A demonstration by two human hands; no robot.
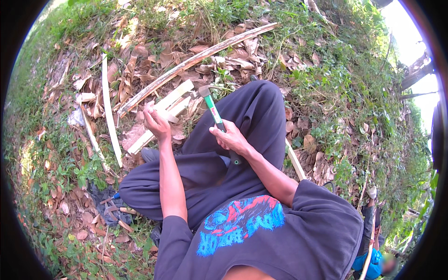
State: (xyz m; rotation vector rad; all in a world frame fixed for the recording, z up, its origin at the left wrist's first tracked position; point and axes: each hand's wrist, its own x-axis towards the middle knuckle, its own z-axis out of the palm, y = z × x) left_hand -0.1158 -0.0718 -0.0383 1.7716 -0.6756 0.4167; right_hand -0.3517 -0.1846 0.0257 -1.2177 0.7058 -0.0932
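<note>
Green-handled hammer [212, 107] fills the right hand [232, 138], fingers wrapped; left hand [157, 123] reaches forward, fingers curled beside pale wood strips [177, 93], hold unclear

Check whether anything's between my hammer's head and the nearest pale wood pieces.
Nothing visible stands between the hammer head and the far ends of the pale wood pieces; the left hand overlaps them in view farther left.
</note>
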